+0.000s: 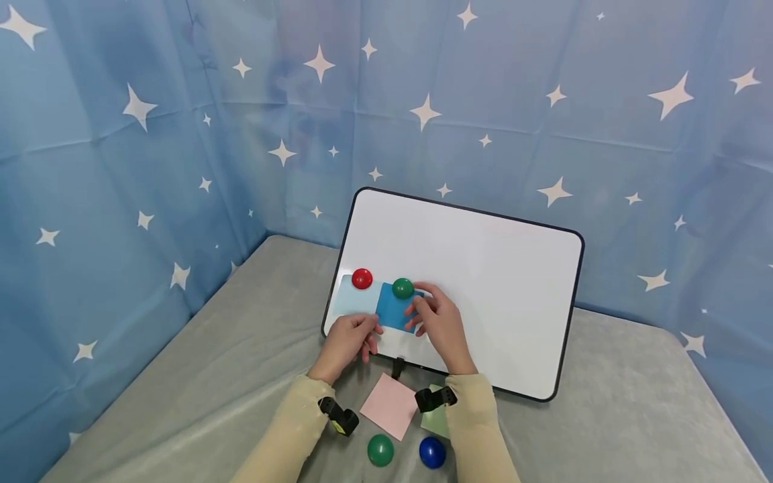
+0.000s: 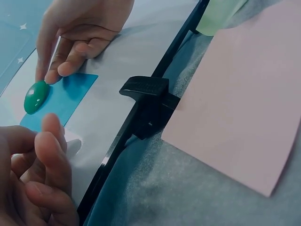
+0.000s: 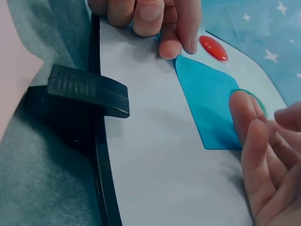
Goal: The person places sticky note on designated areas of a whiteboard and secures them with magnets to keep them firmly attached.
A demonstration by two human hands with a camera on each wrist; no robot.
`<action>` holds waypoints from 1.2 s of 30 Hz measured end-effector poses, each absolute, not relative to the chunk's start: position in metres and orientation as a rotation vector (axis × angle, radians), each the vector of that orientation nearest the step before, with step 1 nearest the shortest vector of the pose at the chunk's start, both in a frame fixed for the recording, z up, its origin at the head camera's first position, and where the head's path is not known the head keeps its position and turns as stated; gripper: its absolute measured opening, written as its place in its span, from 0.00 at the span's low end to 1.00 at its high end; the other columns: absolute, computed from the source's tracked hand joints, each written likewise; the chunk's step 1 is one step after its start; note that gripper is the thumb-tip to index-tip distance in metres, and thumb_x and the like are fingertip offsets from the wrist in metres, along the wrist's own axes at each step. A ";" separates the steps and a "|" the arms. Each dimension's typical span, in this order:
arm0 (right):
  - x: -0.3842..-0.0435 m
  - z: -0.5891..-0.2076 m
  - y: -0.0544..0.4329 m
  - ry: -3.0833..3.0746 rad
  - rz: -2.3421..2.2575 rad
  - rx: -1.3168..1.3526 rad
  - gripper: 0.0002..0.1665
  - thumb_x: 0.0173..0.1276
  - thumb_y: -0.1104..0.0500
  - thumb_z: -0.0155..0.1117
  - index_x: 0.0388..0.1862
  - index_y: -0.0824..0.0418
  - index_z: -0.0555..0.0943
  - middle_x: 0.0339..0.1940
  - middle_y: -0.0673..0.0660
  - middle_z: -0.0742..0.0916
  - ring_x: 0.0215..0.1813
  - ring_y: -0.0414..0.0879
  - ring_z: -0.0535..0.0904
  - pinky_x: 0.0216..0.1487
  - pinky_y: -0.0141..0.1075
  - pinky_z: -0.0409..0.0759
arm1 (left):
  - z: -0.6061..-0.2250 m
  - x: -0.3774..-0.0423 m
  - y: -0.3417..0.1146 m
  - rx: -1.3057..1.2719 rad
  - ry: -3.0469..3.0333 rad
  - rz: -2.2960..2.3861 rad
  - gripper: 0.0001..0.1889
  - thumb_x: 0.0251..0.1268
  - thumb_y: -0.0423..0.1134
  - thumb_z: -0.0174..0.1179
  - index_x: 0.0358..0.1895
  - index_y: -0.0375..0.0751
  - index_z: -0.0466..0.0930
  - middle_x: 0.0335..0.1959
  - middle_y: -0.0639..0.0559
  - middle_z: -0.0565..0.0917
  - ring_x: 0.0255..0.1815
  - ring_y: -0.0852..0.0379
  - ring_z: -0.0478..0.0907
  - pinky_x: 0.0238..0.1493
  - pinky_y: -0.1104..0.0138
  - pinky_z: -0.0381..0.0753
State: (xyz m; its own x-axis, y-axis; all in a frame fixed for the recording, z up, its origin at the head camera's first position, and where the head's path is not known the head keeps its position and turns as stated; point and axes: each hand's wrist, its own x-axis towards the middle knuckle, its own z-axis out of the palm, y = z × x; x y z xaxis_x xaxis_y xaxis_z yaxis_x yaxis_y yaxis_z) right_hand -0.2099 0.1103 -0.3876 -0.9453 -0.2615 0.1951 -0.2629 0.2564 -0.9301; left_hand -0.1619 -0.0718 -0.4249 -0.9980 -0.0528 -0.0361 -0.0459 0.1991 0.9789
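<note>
A blue square of paper (image 1: 394, 310) lies on a whiteboard (image 1: 477, 282) beneath a round green magnet (image 1: 402, 288). At its lower left corner, my left hand (image 1: 350, 341) has thumb and forefinger together and appears to pinch the edge. My right hand (image 1: 443, 325) is at the paper's right side, its forefinger touching the green magnet and the other fingers loosely bent. In the right wrist view, the right fingers (image 3: 256, 136) hide most of that magnet. Left of the blue sheet is a pale blue sheet (image 1: 356, 298) with a red magnet (image 1: 362, 278) at its top edge.
A black clip (image 1: 398, 367) sits on the board's lower edge. In front of it lie a pink sheet (image 1: 390, 406), a light green sheet (image 1: 433, 419) partly behind the right wrist, a second green magnet (image 1: 380, 450) and a dark blue magnet (image 1: 432, 452). Grey cloth (image 1: 241, 362) covers the table.
</note>
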 end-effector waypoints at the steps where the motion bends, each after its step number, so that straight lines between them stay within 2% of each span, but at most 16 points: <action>1: -0.210 -0.388 0.110 -2.489 1.842 0.520 0.17 0.68 0.51 0.49 0.56 0.46 0.70 0.30 0.55 0.82 0.25 0.49 0.81 0.24 0.42 0.77 | -0.425 -0.162 -0.072 0.104 -2.431 -1.978 0.19 0.63 0.53 0.50 0.28 0.42 0.80 0.17 0.45 0.78 0.11 0.53 0.74 0.15 0.65 0.71; 14: -0.207 -0.389 0.113 -2.503 1.837 0.518 0.18 0.68 0.52 0.49 0.56 0.46 0.69 0.30 0.55 0.82 0.24 0.49 0.80 0.25 0.42 0.78 | -0.426 -0.158 -0.071 0.096 -2.471 -1.928 0.20 0.62 0.56 0.50 0.27 0.43 0.81 0.16 0.47 0.79 0.12 0.52 0.75 0.13 0.67 0.69; 25: -0.205 -0.380 0.114 -2.495 1.801 0.620 0.21 0.68 0.51 0.49 0.59 0.49 0.67 0.31 0.56 0.82 0.26 0.49 0.80 0.26 0.42 0.78 | -0.407 -0.156 -0.068 -0.016 -2.453 -1.929 0.24 0.59 0.60 0.50 0.30 0.42 0.82 0.16 0.48 0.80 0.07 0.51 0.68 0.13 0.65 0.71; 29: -0.201 -0.373 0.110 -2.509 1.775 0.672 0.22 0.68 0.50 0.49 0.60 0.50 0.67 0.33 0.56 0.82 0.29 0.49 0.80 0.27 0.41 0.78 | -0.402 -0.154 -0.070 -0.034 -2.481 -1.918 0.24 0.60 0.60 0.49 0.31 0.43 0.82 0.17 0.50 0.81 0.08 0.49 0.69 0.17 0.64 0.72; 32: -0.193 -0.365 0.112 -2.525 1.742 0.687 0.25 0.67 0.47 0.50 0.62 0.50 0.65 0.34 0.54 0.83 0.30 0.48 0.80 0.28 0.40 0.78 | -0.402 -0.152 -0.069 -0.135 -2.587 -1.907 0.25 0.60 0.61 0.47 0.32 0.44 0.83 0.18 0.53 0.82 0.09 0.45 0.71 0.23 0.63 0.74; 36: -0.182 -0.352 0.112 -2.531 1.695 0.719 0.29 0.64 0.41 0.51 0.63 0.49 0.65 0.35 0.51 0.83 0.31 0.46 0.80 0.30 0.40 0.78 | -0.404 -0.150 -0.068 -0.322 -2.724 -1.859 0.25 0.60 0.60 0.47 0.34 0.44 0.84 0.20 0.54 0.83 0.10 0.46 0.74 0.24 0.61 0.75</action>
